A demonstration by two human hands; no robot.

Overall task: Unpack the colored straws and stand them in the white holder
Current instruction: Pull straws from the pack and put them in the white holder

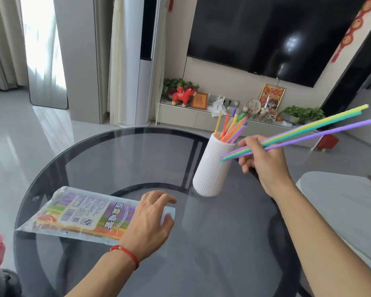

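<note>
straws (pixel 321 129): purple, yellow, teal | right hand (pixel 263 159) pinching | ribbed white holder (pixel 212 168)

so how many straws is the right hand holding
3, as far as shows: a yellow-green straw, a teal straw against it, and a purple straw below, all pinched in the right hand. Another could hide behind.

A few long coloured plastic straws (pixel 304 133) are pinched by the right hand (pixel 263 159) beside the ribbed white cylindrical holder (pixel 212 168); the clear plastic straw packet (pixel 84 213) is pressed flat by the left hand (pixel 148 219).
</note>
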